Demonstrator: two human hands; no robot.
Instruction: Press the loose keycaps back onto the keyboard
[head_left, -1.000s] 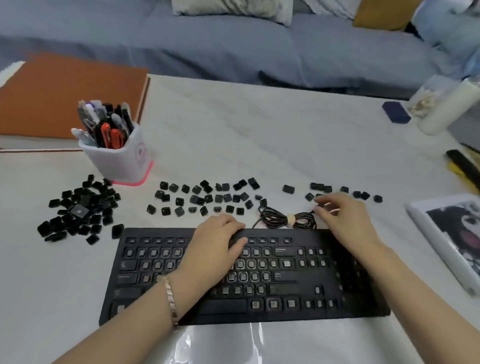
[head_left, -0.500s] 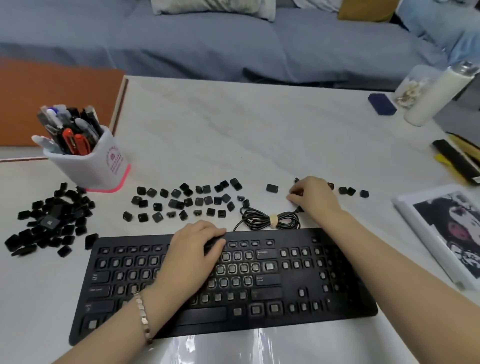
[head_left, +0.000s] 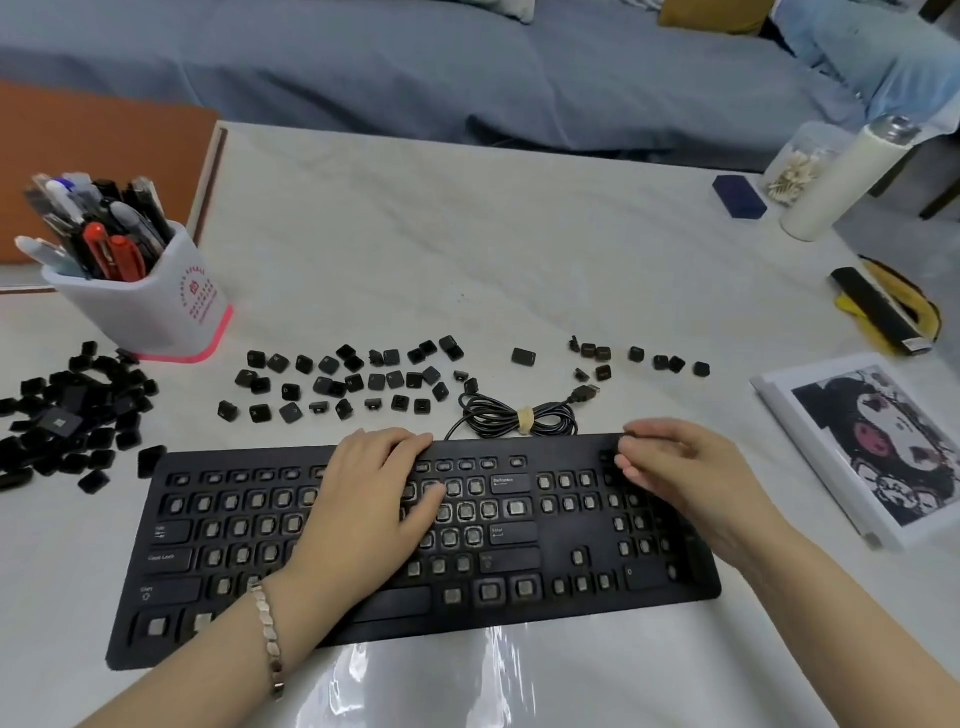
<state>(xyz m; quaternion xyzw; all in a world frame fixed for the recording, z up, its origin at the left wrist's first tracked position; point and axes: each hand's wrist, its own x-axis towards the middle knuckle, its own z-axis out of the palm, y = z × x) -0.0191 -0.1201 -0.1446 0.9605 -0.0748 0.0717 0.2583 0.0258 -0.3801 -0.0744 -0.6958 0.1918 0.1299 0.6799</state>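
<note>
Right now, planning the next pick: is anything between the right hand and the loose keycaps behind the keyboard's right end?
Nothing visible: only bare table between right hand and those keycaps. The cable's USB plug lies just left of the path.

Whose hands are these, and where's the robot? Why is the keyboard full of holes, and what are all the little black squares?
There is no robot here. A person wears one camera on their head, so you look down on their own two hands. The black keyboard lies on a pale table with most of its key tops taken off, which makes the holes. The little squares are the loose keycaps, scattered behind the keyboard, with a heap more at the left. The left hand rests on the middle of the keyboard and holds nothing. The right hand is at the keyboard's far right corner, fingers curled. It may pinch a keycap, but that is too dark to tell. Also there: a cup of pens, the coiled cable and a printed picture.
</note>
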